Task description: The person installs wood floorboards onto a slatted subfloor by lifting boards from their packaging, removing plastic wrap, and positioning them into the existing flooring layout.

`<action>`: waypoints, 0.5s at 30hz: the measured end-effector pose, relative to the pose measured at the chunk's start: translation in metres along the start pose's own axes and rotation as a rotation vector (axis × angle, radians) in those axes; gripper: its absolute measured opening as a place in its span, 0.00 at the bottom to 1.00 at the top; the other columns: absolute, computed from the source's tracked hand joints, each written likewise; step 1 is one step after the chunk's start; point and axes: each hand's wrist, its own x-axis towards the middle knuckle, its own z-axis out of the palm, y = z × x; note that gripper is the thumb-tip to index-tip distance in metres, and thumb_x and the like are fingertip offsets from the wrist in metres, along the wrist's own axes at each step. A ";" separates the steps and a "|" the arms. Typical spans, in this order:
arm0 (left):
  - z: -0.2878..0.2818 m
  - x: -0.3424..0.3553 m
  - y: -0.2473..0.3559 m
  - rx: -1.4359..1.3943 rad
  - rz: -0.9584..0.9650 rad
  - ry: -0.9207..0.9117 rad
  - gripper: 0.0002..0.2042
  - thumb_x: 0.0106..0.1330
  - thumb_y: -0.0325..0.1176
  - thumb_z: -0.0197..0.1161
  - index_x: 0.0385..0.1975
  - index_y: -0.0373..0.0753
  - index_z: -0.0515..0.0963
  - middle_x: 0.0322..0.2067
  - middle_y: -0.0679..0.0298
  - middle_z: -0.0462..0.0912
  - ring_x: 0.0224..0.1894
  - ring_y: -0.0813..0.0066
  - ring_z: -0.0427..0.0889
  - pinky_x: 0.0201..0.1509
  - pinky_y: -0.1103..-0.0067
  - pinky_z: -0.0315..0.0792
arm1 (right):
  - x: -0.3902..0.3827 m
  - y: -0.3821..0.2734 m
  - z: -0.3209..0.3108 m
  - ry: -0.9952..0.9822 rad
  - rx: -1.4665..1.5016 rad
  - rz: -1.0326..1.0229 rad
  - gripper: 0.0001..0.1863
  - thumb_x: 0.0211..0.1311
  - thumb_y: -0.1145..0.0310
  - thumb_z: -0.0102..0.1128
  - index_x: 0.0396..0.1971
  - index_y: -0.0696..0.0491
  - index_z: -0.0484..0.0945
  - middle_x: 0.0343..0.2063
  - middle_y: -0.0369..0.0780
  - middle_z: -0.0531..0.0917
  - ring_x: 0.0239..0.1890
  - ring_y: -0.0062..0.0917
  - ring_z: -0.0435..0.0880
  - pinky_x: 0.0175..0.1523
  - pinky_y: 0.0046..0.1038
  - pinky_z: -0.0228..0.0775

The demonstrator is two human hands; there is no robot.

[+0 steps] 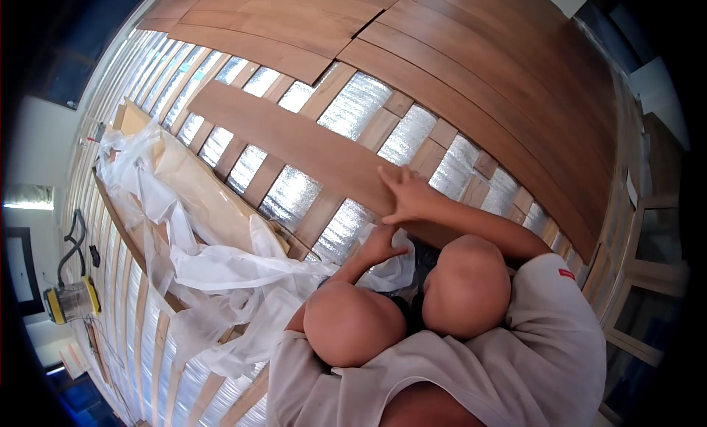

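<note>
The plank (294, 136) is lying across the battens (379, 129), with a strip of battens and foil (355, 107) separating it from the laid boards (479, 81). The right hand (407, 195) is resting on its near end with fingers spread, pressing or steadying rather than clenching. The left hand (379, 244) is hovering loosely curled just beside the near edge; whether it is grasping anything, I cannot tell.

With the hands sitting only at this end, the far end is going unguided, so a push could be swinging it askew and knocking the laid boards' edge. The white wrap (221, 272) is bunching close to the left hand and the knees (468, 283) (the likeliest nuisance here), so a loose fold could be catching under the plank or underfoot. A slipping corner could also be tearing the foil showing between the battens.
</note>
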 end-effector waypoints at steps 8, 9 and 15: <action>-0.002 -0.068 -0.032 0.742 0.071 -0.106 0.32 0.55 0.30 0.60 0.63 0.58 0.68 0.64 0.49 0.62 0.65 0.50 0.62 0.63 0.57 0.60 | -0.084 0.113 0.004 0.111 -0.030 0.124 0.65 0.36 0.40 0.73 0.73 0.42 0.41 0.62 0.69 0.53 0.62 0.64 0.60 0.65 0.50 0.56; 0.005 -0.075 -0.038 0.717 0.056 -0.075 0.29 0.55 0.30 0.60 0.61 0.57 0.70 0.61 0.50 0.65 0.63 0.51 0.64 0.62 0.58 0.61 | -0.089 0.128 0.009 0.110 -0.034 0.149 0.65 0.36 0.40 0.73 0.73 0.41 0.42 0.63 0.69 0.53 0.62 0.64 0.60 0.65 0.51 0.56; 0.011 -0.096 -0.047 0.558 -0.008 0.076 0.15 0.51 0.30 0.63 0.41 0.42 0.78 0.46 0.54 0.74 0.51 0.51 0.73 0.57 0.63 0.66 | -0.103 0.198 0.030 0.044 -0.093 0.308 0.65 0.36 0.43 0.74 0.73 0.42 0.42 0.64 0.64 0.53 0.63 0.60 0.60 0.66 0.49 0.56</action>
